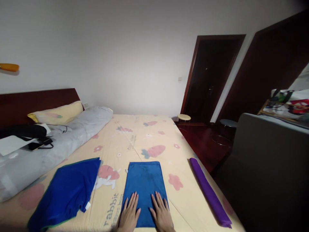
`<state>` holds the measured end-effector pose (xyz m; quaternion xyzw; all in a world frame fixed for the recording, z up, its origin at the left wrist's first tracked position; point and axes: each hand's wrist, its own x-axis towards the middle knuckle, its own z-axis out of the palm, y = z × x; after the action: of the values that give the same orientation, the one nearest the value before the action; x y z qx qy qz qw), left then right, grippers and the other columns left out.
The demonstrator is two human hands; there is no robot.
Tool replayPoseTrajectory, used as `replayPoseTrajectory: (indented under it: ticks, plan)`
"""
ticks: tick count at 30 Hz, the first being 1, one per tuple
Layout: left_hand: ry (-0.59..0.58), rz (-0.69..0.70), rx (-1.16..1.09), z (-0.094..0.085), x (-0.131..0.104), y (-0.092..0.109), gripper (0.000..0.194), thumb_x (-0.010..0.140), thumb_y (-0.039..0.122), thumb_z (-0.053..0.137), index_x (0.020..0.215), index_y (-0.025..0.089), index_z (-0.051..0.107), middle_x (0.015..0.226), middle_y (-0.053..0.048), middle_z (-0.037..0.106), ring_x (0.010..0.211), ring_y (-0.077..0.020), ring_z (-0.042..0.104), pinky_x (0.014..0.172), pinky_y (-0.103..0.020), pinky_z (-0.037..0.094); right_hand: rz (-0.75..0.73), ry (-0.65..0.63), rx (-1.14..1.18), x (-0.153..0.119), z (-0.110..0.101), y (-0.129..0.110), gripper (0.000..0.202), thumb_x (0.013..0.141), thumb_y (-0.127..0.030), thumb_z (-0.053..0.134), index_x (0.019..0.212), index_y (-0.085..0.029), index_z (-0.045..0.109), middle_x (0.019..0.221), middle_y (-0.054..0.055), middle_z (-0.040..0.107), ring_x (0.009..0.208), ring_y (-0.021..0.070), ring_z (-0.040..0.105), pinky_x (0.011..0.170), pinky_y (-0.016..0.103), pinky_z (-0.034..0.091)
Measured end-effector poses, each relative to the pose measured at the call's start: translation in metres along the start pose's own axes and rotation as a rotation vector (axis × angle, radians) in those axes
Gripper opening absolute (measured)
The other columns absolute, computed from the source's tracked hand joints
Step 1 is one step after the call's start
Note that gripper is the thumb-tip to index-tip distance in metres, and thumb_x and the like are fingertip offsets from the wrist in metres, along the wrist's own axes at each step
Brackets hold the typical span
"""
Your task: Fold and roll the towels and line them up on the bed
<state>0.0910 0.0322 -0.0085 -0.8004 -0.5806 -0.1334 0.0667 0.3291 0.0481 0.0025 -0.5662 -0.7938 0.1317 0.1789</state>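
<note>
A blue cloth (pixel 145 177), folded into a flat rectangle, lies on the bed in front of me. My left hand (pixel 129 212) rests flat on its near left edge, fingers stretched out and pointing away from me. On the near right part, my right hand (pixel 161 211) lies flat too, with the fingers slightly spread. Neither hand grips anything. To the left is a darker blue cloth (pixel 70 190) with a green edge and a small white tag, spread out unevenly. Off to the right, a purple cloth (pixel 209 191) lies rolled into a long, narrow tube.
The bed's patterned sheet (pixel 135 135) runs back to the wall. A grey rolled quilt (pixel 79 138) and a yellow pillow (pixel 58 112) lie at the left, with a black bag (pixel 26 130) on the quilt. Stools (pixel 184 117) and a dark panel (pixel 260 167) stand right of the bed.
</note>
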Motion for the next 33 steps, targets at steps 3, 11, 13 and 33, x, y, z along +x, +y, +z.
replayPoseTrajectory:
  ticks: [3,11,13,33]
  plan:
    - [-0.005,-0.011,-0.004,0.006,0.001,0.000,0.063,0.096,0.038,0.029,0.146,0.027,-0.007,0.152,-0.002,0.036,0.136,-0.0199,0.041,0.106,-0.043,0.041,0.001,-0.019,-0.006,0.003,0.005,0.001,0.058,0.092,-0.059,0.032,0.144,-0.038,0.018,0.154,0.001,0.024,0.142,0.0275,0.025,0.114,0.054,0.030]
    - [-0.053,0.012,0.003,0.003,0.015,-0.013,0.059,0.098,0.041,0.026,0.146,0.030,-0.005,0.153,0.000,0.033,0.138,-0.0186,0.038,0.109,-0.043,0.038,-0.041,0.003,-0.040,0.018,0.010,0.016,0.057,0.093,-0.058,0.031,0.145,-0.038,0.017,0.155,0.000,0.023,0.143,0.0255,0.024,0.115,0.052,0.030]
    - [-0.087,-0.018,0.009,0.002,0.020,-0.022,0.057,0.098,0.043,0.025,0.146,0.033,-0.003,0.155,0.001,0.031,0.139,-0.0193,0.035,0.111,-0.045,0.035,-0.037,0.003,-0.055,0.023,0.009,0.023,0.057,0.094,-0.058,0.030,0.145,-0.038,0.016,0.155,0.000,0.022,0.143,0.0249,0.024,0.115,0.052,0.028]
    - [-0.253,-0.012,-0.160,0.010,0.073,0.002,0.058,0.096,0.036,0.028,0.146,0.038,0.000,0.158,0.006,0.017,0.145,-0.0200,0.023,0.118,-0.045,0.022,-0.297,-0.047,-0.036,0.069,0.007,0.003,0.055,0.097,-0.046,0.032,0.147,-0.039,0.010,0.155,-0.002,0.023,0.142,0.0226,0.029,0.114,0.047,0.033]
